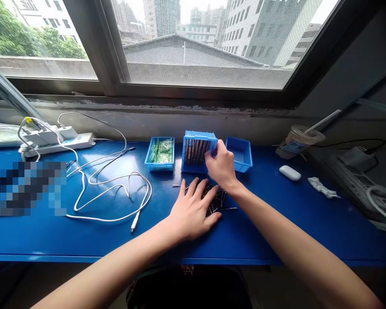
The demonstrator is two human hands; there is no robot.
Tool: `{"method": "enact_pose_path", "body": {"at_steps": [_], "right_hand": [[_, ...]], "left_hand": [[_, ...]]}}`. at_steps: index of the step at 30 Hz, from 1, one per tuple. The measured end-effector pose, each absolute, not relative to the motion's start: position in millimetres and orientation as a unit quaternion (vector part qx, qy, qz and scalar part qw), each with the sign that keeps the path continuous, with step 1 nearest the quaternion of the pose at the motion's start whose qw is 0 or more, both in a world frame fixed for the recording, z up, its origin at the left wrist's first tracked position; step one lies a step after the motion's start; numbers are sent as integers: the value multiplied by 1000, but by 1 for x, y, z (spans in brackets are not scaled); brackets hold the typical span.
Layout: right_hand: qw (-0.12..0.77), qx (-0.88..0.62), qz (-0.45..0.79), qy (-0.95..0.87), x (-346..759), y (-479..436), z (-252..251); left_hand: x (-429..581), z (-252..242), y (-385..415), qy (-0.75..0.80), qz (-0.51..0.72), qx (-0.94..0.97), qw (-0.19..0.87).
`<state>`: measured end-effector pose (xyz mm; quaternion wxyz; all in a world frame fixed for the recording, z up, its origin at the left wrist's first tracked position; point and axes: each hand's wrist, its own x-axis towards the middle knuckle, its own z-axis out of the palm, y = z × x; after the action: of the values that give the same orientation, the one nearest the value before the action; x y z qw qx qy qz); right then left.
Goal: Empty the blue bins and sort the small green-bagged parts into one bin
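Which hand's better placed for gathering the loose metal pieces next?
Probably the left hand: it's spread right over the loose metal pieces, with no visible grip on anything. The right hand is busy gripping the middle blue bin, whose open side faces the camera.

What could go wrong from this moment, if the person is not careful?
The thin metal pieces under the left hand might prick it or scatter. The middle blue bin, its open side facing the person, could spill its contents if the right hand slips from its edge.
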<state>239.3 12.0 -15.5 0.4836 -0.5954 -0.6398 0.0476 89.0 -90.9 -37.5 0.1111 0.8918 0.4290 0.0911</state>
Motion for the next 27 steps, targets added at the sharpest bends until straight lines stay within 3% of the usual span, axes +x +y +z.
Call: {"method": "enact_pose_path", "body": {"at_steps": [27], "right_hand": [[498,-566,-14,-657,239,7,-26]], "left_hand": [[88,-39,-91,432,99,889,116]]}}
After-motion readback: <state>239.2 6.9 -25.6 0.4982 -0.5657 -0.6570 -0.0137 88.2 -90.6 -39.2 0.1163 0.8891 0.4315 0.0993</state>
